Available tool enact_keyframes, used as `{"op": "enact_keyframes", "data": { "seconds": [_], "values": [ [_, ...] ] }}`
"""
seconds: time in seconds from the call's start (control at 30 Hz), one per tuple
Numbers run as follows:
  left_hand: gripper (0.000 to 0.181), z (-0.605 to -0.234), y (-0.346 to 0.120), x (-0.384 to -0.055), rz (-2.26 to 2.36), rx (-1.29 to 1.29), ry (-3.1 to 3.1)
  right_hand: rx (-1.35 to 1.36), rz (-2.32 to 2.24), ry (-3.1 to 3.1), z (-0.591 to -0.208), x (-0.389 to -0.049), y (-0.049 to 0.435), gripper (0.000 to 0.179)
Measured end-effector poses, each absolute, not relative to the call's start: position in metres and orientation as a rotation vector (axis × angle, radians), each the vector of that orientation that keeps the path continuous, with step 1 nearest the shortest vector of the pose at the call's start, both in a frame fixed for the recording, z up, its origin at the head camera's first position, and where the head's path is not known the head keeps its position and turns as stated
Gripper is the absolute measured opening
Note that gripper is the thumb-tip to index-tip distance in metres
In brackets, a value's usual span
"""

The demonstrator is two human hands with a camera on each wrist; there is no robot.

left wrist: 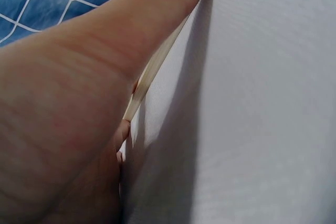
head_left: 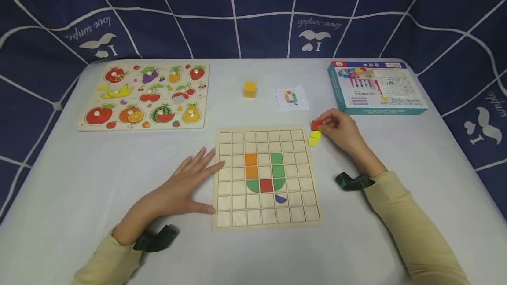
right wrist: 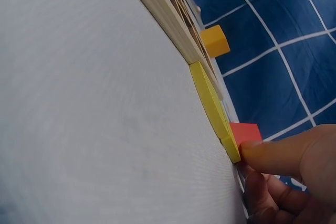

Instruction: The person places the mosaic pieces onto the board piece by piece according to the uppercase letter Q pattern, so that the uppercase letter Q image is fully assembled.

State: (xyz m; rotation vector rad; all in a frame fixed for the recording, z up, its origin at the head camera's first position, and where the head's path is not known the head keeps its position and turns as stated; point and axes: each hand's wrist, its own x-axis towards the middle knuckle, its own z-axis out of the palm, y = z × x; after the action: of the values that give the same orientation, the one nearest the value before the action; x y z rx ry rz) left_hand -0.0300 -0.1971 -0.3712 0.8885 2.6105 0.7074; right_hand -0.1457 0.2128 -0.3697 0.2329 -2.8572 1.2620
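My left hand (head_left: 178, 188), fingers spread, rests at the left edge of a wooden grid board (head_left: 231, 224); a finger and the thumb touch its rim. In the left wrist view that hand covers most of the board's edge (left wrist: 152, 69). On the grid lie orange squares (head_left: 251, 172), green squares (head_left: 278, 171), green rounded pieces (head_left: 252, 186), a red square (head_left: 266, 185) and a blue half-round piece (head_left: 281, 199). Beyond the board's far right corner, my right hand (head_left: 339, 129) pinches a red square piece (right wrist: 244, 131) between thumb and fingers. Yellow pieces (head_left: 314, 138) lie just below it.
A small pattern card (head_left: 292, 98) lies behind the board, with an orange-yellow block (head_left: 249, 89) to its left. At the back left is a fruit puzzle board (head_left: 142, 118). A boxed set (head_left: 380, 111) lies at the back right, close beyond my right hand.
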Motion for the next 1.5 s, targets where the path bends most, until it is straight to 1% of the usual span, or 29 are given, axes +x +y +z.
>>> {"op": "enact_keyframes", "data": {
  "seconds": [0.27, 0.43, 0.63, 0.83, 1.0, 1.2, 1.33, 1.5],
  "values": [
    [0.107, -0.372, -0.198, -0.029, 0.716, 0.888, 2.611, 0.209, 1.288, -2.813, -0.368, -0.145, 0.211, 0.007],
    [0.107, -0.371, -0.198, -0.029, 0.715, 0.892, 2.612, 0.169, 1.326, -2.778, -0.366, -0.145, 0.21, 0.008],
    [0.107, -0.371, -0.198, -0.029, 0.714, 0.894, 2.614, 0.188, 1.499, -2.7, -0.357, -0.14, 0.202, 0.011],
    [0.107, -0.371, -0.198, -0.029, 0.713, 0.887, 2.615, 0.249, 1.682, -2.615, -0.34, -0.135, 0.182, 0.012],
    [0.108, -0.371, -0.197, -0.029, 0.7, 0.879, 2.612, 0.339, 1.846, -2.629, -0.335, -0.129, 0.151, 0.012],
    [0.108, -0.37, -0.196, -0.029, 0.698, 0.861, 2.61, 0.438, 1.981, -2.683, -0.342, -0.121, 0.119, 0.008],
    [0.109, -0.37, -0.195, -0.029, 0.696, 0.848, 2.612, 0.479, 2.012, -2.721, -0.349, -0.12, 0.11, 0.008],
    [0.109, -0.369, -0.195, -0.029, 0.694, 0.852, 2.616, 0.547, 1.93, -2.791, -0.356, -0.12, 0.107, 0.007]
  ]
}}
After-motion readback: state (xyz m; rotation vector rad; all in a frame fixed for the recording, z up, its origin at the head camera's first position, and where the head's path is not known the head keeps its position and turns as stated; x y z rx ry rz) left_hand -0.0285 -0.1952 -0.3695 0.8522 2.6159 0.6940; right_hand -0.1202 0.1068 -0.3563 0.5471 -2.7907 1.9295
